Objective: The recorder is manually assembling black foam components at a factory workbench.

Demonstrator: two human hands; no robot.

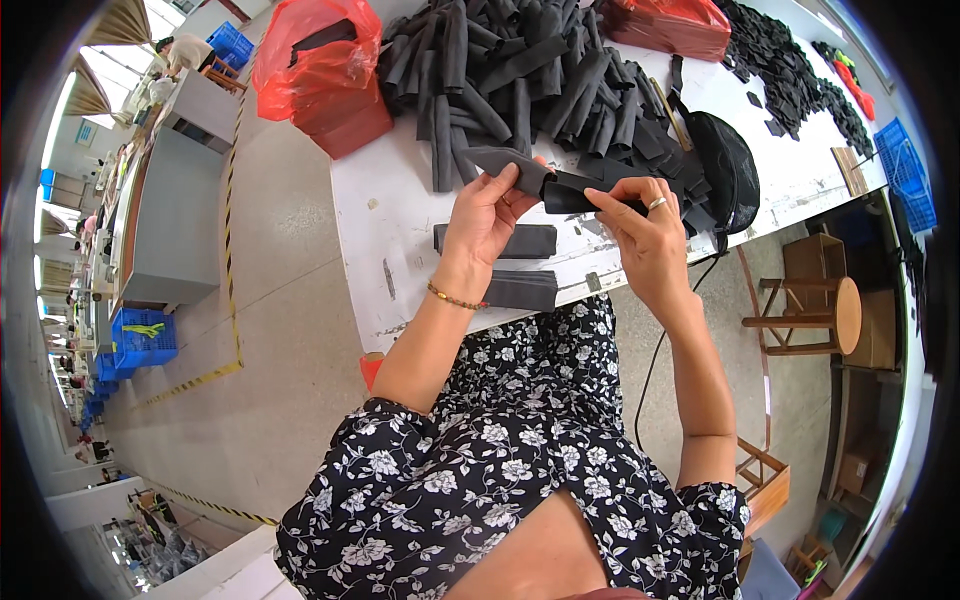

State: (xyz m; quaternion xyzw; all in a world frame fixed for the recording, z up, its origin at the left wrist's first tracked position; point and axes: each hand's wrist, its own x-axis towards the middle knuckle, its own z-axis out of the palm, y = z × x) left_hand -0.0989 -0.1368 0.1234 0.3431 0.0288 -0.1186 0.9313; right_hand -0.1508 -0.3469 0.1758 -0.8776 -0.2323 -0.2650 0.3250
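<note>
Over the near part of the white table (400,270), my left hand (482,218) grips a dark grey fabric sleeve (522,176), thumb on top. My right hand (646,238), with a ring on one finger, pinches the right end of a flat black strip (568,198). The strip's left end meets the sleeve's mouth; how far it goes inside is hidden. Two neat stacks of dark flat pieces lie below my hands, one upper stack (530,242) and one lower stack (528,290). Beyond them rises a big heap of dark grey sleeves (480,80).
A red plastic bag (345,120) stands at the table's left, another red bag (670,30) at the back. Small black pieces (780,70) cover the far right. A black mesh-covered object (728,170) sits at the right edge, its cord hanging down. A wooden stool (846,315) stands right.
</note>
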